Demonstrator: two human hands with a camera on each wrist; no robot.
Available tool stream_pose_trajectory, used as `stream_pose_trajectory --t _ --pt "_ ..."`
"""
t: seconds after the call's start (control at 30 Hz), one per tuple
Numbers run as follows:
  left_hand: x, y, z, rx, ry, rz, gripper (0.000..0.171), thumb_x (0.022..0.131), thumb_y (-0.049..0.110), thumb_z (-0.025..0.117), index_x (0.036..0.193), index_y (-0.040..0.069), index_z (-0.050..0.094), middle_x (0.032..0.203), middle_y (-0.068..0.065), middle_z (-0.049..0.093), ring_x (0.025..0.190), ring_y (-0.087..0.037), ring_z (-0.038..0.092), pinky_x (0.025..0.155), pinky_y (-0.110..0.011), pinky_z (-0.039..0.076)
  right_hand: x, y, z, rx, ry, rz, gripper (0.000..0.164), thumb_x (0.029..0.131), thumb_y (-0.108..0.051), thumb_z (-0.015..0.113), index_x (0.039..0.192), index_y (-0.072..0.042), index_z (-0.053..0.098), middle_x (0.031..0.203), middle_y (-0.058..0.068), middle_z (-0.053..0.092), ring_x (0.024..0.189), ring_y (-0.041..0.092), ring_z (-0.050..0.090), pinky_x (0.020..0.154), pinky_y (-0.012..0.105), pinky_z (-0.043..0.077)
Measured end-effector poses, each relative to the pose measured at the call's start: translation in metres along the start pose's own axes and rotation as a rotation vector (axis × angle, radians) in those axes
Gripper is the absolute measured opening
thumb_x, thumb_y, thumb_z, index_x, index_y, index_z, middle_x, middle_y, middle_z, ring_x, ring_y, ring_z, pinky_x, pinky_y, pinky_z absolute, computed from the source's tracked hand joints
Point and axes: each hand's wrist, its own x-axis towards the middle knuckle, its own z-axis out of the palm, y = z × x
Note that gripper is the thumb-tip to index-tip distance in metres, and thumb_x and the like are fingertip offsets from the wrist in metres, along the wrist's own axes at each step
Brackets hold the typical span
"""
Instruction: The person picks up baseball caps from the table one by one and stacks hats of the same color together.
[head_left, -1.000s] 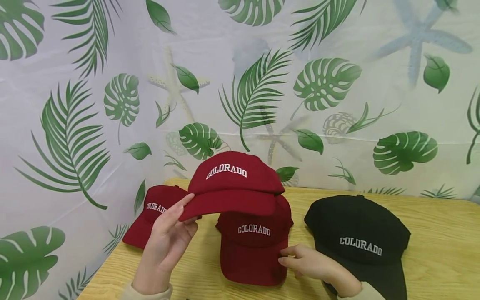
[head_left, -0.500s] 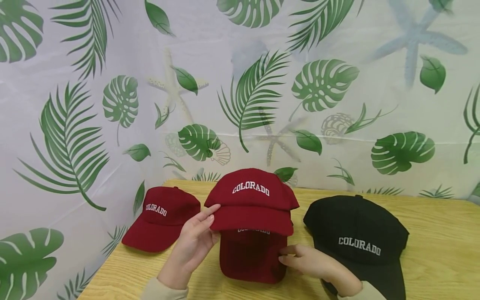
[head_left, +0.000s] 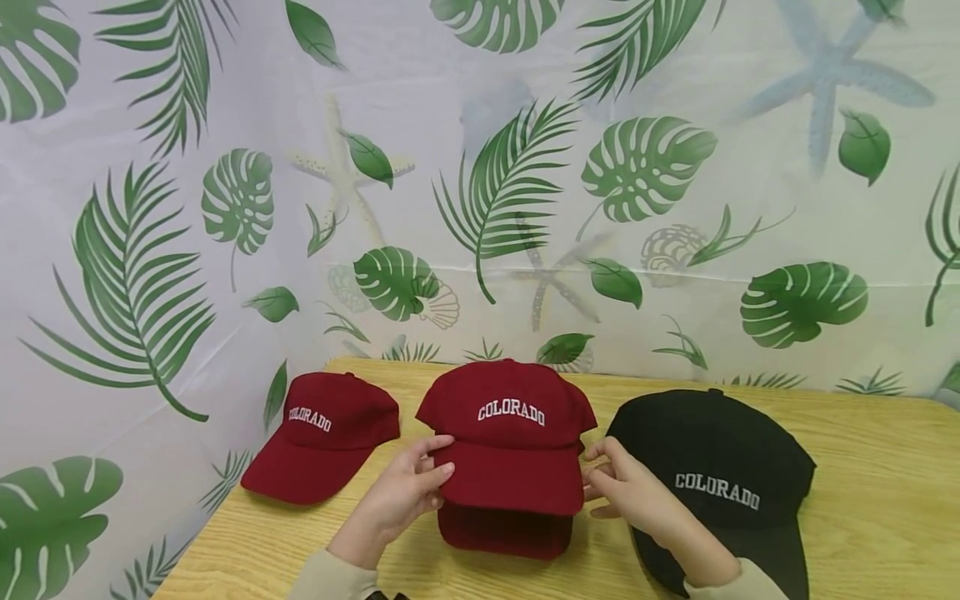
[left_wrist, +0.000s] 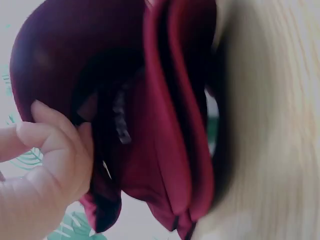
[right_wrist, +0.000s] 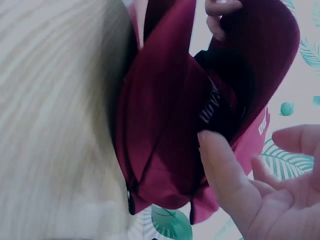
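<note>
In the head view my left hand [head_left: 401, 496] pinches the left side of the brim of a red baseball cap [head_left: 513, 475] lettered COLORADO. This cap sits over more red caps, whose lower brim [head_left: 506, 535] shows beneath it. In the left wrist view, two stacked brims [left_wrist: 162, 125] lie below the held cap [left_wrist: 55, 55], with a gap between. My right hand [head_left: 637, 500] is beside the right edge of the held cap, fingers partly extended. From the right wrist view, that hand [right_wrist: 265, 195] has its fingers apart near the caps' side, gripping nothing.
A separate red cap [head_left: 322, 442] lies at the left of the wooden table [head_left: 885, 492]. On the right, a black COLORADO cap [head_left: 712, 467] lies close to my right forearm. A leaf-printed cloth [head_left: 675, 75] hangs behind and along the left.
My left hand has brought the red cap down and right onto the stacked caps. My right hand has left the lower brim and risen to beside the upper cap.
</note>
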Motion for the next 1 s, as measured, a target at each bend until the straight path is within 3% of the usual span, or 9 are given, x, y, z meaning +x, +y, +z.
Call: stream_pose_trajectory --t 0.17,0.27,0.37,0.53,0.67,0.8,1.0 --pt "0.003 -0.01 -0.004 0.305 0.068 -0.008 0.047 0.077 0.013 0.05 0.117 0.001 0.03 0.081 -0.009 0.047 0.048 -0.01 0.037 0.043 -0.021 0.032 0.001 0.005 0.003 -0.023 -0.138 -0.02 0.036 0.08 -0.017 0.045 0.108 0.0 0.029 0.079 0.013 0.049 0.071 0.027 0.051 0.055 0.039 0.042" --pt "0.005 -0.013 -0.005 0.474 0.076 0.004 0.044 0.077 0.014 0.05 0.116 0.001 0.034 0.084 -0.011 0.046 0.048 -0.012 0.04 0.042 -0.023 0.034 0.004 0.009 0.004 -0.092 -0.145 -0.016 0.05 0.079 -0.02 0.047 0.119 0.002 0.025 0.074 0.011 0.048 0.067 0.027 0.052 0.053 0.036 0.043" --pt "0.006 -0.015 -0.007 0.584 0.047 -0.008 0.043 0.078 0.013 0.049 0.116 0.0 0.036 0.085 -0.012 0.045 0.048 -0.014 0.043 0.042 -0.025 0.036 0.007 0.013 0.006 -0.185 -0.152 -0.002 0.062 0.078 -0.026 0.049 0.122 0.006 0.019 0.068 0.008 0.046 0.06 0.024 0.051 0.05 0.032 0.043" --pt "0.006 -0.018 -0.01 0.688 0.001 -0.047 0.042 0.078 0.012 0.048 0.116 -0.002 0.036 0.097 -0.013 0.044 0.046 -0.016 0.045 0.042 -0.026 0.036 0.007 0.015 0.01 -0.287 -0.213 -0.012 0.066 0.077 -0.028 0.049 0.12 0.01 0.017 0.059 0.005 0.043 0.045 0.018 0.044 0.044 0.029 0.04" --pt "0.005 -0.02 -0.011 0.767 -0.022 -0.058 0.04 0.078 0.011 0.049 0.114 -0.004 0.038 0.109 -0.014 0.041 0.039 -0.011 0.037 0.041 -0.025 0.036 0.006 0.017 0.012 -0.335 -0.26 -0.03 0.061 0.078 -0.02 0.048 0.119 0.013 0.017 0.052 0.007 0.044 0.038 0.02 0.043 0.042 0.027 0.037" --pt "0.004 -0.021 -0.012 0.83 -0.072 -0.078 0.041 0.077 0.01 0.05 0.113 -0.006 0.038 0.112 -0.013 0.04 0.034 -0.01 0.033 0.041 -0.025 0.036 0.007 0.02 0.015 -0.362 -0.297 0.012 0.06 0.078 -0.016 0.049 0.118 0.014 0.017 0.049 0.004 0.043 0.04 0.02 0.045 0.043 0.026 0.037" --pt "0.004 -0.021 -0.015 0.844 -0.118 -0.094 0.047 0.075 0.013 0.054 0.114 -0.006 0.037 0.108 -0.009 0.043 0.036 -0.01 0.034 0.044 -0.024 0.036 0.007 0.022 0.017 -0.365 -0.327 0.048 0.064 0.078 -0.02 0.049 0.12 0.013 0.014 0.049 0.0 0.042 0.04 0.015 0.043 0.043 0.025 0.036"
